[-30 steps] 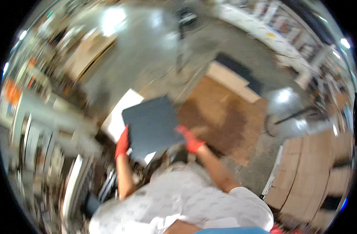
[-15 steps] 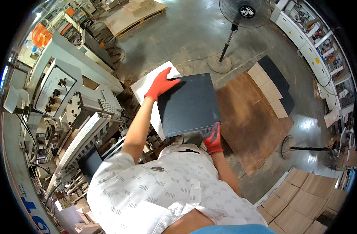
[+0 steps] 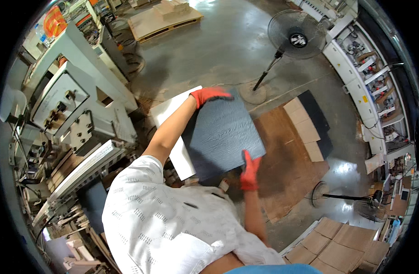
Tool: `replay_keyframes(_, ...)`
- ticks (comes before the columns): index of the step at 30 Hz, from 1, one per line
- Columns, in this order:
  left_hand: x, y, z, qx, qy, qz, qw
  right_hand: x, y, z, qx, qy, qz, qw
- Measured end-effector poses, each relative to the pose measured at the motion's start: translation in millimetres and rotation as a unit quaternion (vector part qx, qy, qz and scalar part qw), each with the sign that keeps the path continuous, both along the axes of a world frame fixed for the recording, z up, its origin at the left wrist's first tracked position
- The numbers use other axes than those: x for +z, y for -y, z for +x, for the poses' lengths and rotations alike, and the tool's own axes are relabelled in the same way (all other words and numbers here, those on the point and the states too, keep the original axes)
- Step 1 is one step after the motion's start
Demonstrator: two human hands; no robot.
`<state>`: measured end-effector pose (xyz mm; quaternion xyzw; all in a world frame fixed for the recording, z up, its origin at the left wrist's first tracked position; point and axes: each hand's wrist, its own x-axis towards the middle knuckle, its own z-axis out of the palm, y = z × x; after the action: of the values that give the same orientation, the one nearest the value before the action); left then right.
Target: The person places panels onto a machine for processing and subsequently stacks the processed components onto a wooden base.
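A worker in a white patterned shirt (image 3: 173, 219) carries a dark grey wood-grain panel (image 3: 221, 134) across a workshop floor, gripping it at two opposite corners so the broad, flat sheet stays level and balanced between outstretched arms.

Well to the left of the panel stands a pale grey woodworking machine (image 3: 77, 109) with a knobbed control face; its long feed rail runs down toward the worker's side. Just left of the panel, and partly under it, a white board (image 3: 170, 114) shows, its edges sticking out past the dark sheet.

The left hand (image 3: 208, 95), in a red glove, reaches to the panel's far corner, fingers curled over the edge and holding it. The right hand (image 3: 249, 171), also red-gloved, clamps the near corner, thumb up on the face and fingers closed beneath the rim — a diagonal hold that likely keeps the sheet from twisting.

Right of the panel, brown cardboard sheeting (image 3: 287, 169) covers the concrete, with tan boards and a black panel (image 3: 317, 121) lying on it. Beyond the panel's upper right a pedestal fan (image 3: 297, 39) stands on its round base. Far to the lower right, flat cardboard boxes (image 3: 351, 244) are stacked.
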<state>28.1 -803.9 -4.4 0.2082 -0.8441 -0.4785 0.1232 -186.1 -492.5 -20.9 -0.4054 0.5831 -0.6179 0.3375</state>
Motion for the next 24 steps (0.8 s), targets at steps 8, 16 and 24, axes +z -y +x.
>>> replay_keyframes(8, 42, -180, 131, 0.315, -0.372, 0.096, 0.868, 71, 60, -8, 0.267, -0.086, -0.019, 0.960)
replay_keyframes(16, 15, -221, 122, 0.377, -0.410, 0.137, 0.819, -20, 79, -45, 0.276, -0.105, -0.015, 0.955)
replay_keyframes(24, 18, -226, 118, 0.398, -0.386, 0.114, 0.824, -129, 62, -65, 0.121, -0.296, -0.138, 0.937)
